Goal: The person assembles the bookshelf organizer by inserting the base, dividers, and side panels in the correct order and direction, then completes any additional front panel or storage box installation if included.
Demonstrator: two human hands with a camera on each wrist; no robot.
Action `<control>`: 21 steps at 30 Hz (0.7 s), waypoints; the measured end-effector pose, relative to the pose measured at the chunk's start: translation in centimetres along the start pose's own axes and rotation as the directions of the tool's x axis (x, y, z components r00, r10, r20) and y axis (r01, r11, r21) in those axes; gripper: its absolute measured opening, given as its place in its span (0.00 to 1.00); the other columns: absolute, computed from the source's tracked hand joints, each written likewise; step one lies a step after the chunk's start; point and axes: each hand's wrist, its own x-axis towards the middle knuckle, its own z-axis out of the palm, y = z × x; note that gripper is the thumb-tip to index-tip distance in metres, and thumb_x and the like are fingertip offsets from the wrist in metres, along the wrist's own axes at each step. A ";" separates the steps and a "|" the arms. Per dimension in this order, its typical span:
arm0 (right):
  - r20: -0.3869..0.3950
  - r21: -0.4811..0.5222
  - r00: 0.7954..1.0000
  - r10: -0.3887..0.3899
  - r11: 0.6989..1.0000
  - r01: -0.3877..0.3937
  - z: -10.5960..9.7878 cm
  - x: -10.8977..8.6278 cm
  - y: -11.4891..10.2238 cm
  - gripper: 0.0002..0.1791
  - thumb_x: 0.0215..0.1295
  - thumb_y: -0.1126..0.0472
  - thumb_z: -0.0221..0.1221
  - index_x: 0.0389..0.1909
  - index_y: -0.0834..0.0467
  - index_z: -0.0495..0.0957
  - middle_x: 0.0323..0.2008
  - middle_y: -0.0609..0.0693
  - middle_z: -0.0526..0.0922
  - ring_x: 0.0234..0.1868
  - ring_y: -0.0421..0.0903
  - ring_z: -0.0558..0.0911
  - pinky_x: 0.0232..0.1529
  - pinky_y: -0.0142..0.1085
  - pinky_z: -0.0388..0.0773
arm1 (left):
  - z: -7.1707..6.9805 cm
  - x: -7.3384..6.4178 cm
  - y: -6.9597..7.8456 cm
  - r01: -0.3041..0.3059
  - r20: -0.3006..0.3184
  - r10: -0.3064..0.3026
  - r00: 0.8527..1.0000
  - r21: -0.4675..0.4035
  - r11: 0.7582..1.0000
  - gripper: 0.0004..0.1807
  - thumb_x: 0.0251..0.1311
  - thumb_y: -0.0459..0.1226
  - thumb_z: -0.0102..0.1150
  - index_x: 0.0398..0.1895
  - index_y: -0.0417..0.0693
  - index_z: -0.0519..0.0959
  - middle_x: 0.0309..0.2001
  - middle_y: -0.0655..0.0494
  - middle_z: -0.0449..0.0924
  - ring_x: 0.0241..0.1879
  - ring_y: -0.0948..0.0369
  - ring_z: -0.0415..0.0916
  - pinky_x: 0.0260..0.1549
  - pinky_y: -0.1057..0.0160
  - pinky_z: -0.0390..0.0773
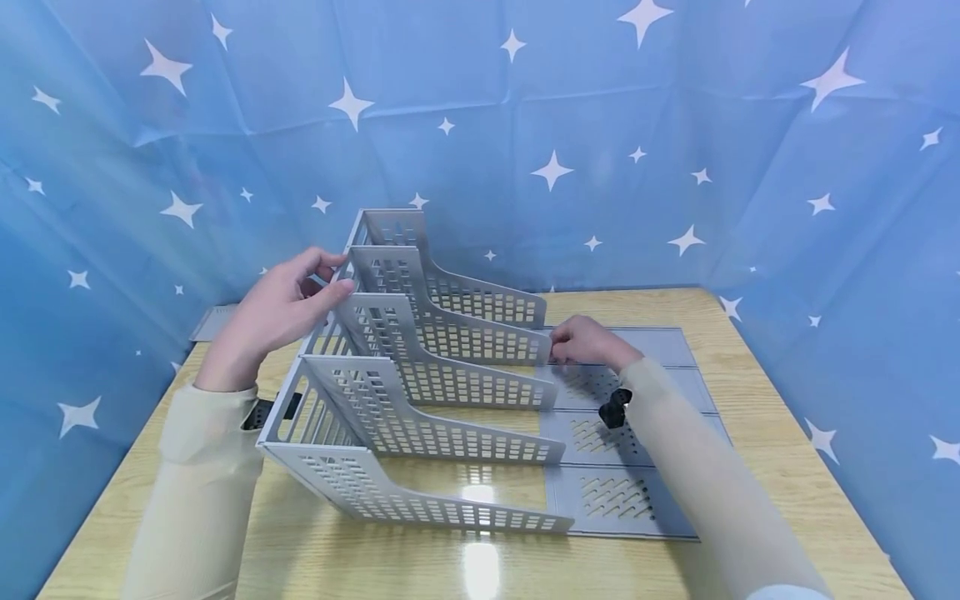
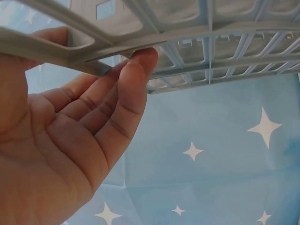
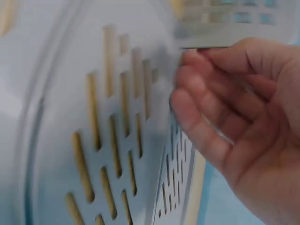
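A grey plastic file rack [image 1: 480,437] with several perforated upright dividers stands on the table. My left hand [image 1: 281,304] grips the top edge of its slatted back. In the left wrist view the left hand [image 2: 89,117] has its fingers bent behind a bar [image 2: 47,54] of that back. Flat grey slotted panels [image 1: 566,500] lie in a row at the dividers' front ends. My right hand [image 1: 588,342] pinches the front end of a divider near the far side. In the right wrist view the right hand [image 3: 234,103] has curled fingers beside a slotted panel [image 3: 154,126], thumb against the divider [image 3: 211,37].
Beneath everything is a wood-grain table [image 1: 795,467]. Another flat grey piece [image 1: 213,323] lies at the table's far left edge, behind the left hand. A blue curtain with white stars [image 1: 480,125] hangs around the back and sides.
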 end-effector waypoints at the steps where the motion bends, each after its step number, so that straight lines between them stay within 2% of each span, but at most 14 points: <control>1: -0.038 0.016 0.999 0.018 1.000 -0.018 -0.1 0.2 0.1 0.10 0.72 0.67 0.55 0.42 0.64 0.85 0.36 0.58 0.85 0.32 0.51 0.79 0.37 0.44 0.76 | 0.0 -0.1 0.0 -0.006 -0.004 0.006 1.000 0.006 1.000 0.26 0.77 0.48 0.54 0.69 0.42 0.73 0.46 0.43 0.83 0.32 0.58 0.80 0.34 0.62 0.76; 5: -0.186 -0.016 0.982 0.026 0.999 -0.030 0.3 1.6 0.4 0.15 0.76 0.60 0.57 0.56 0.64 0.82 0.51 0.62 0.84 0.48 0.58 0.82 0.48 0.52 0.79 | 0.1 -0.1 0.0 -0.016 -0.017 0.016 1.000 0.006 1.000 0.25 0.77 0.47 0.54 0.68 0.41 0.73 0.45 0.43 0.83 0.34 0.57 0.80 0.33 0.63 0.77; 7: -0.192 -0.023 0.981 0.035 0.999 -0.040 0.6 2.3 0.6 0.15 0.78 0.58 0.57 0.55 0.62 0.83 0.51 0.62 0.84 0.46 0.58 0.82 0.47 0.52 0.78 | 0.2 -0.2 0.0 -0.010 -0.017 0.010 1.000 -0.006 1.000 0.25 0.77 0.47 0.54 0.68 0.41 0.73 0.45 0.44 0.82 0.33 0.57 0.80 0.33 0.63 0.77; 11: -0.185 -0.004 0.981 0.065 0.998 -0.066 1.2 3.6 1.0 0.12 0.77 0.58 0.59 0.39 0.60 0.87 0.40 0.58 0.85 0.32 0.51 0.77 0.36 0.45 0.73 | 0.5 -0.2 -0.1 -0.002 -0.015 0.002 1.000 -0.022 1.000 0.25 0.77 0.47 0.54 0.69 0.42 0.73 0.44 0.46 0.81 0.33 0.56 0.81 0.32 0.63 0.77; 14: -0.203 -0.027 0.978 0.055 0.998 -0.061 1.5 4.1 1.2 0.13 0.76 0.60 0.60 0.31 0.60 0.85 0.37 0.57 0.83 0.31 0.49 0.76 0.34 0.43 0.72 | 0.6 -0.1 -0.2 -0.004 -0.014 0.003 1.000 -0.025 1.000 0.25 0.77 0.47 0.54 0.68 0.42 0.73 0.44 0.46 0.80 0.34 0.52 0.81 0.32 0.62 0.76; 17: -0.223 -0.041 0.974 0.035 0.998 -0.045 1.7 4.4 1.2 0.15 0.75 0.61 0.60 0.27 0.61 0.82 0.35 0.56 0.81 0.29 0.49 0.74 0.33 0.43 0.71 | 0.5 -0.1 -0.2 0.000 -0.014 0.000 1.000 -0.024 1.000 0.25 0.77 0.47 0.54 0.68 0.43 0.73 0.45 0.46 0.80 0.35 0.49 0.81 0.32 0.61 0.76; 21: -0.231 -0.024 0.972 0.039 0.999 -0.046 1.8 5.0 1.3 0.16 0.77 0.60 0.59 0.26 0.60 0.81 0.30 0.54 0.80 0.25 0.48 0.72 0.30 0.42 0.70 | 0.3 -0.1 -0.2 0.003 -0.017 -0.003 1.000 -0.011 1.000 0.25 0.77 0.48 0.54 0.69 0.43 0.73 0.46 0.46 0.81 0.35 0.53 0.80 0.33 0.60 0.75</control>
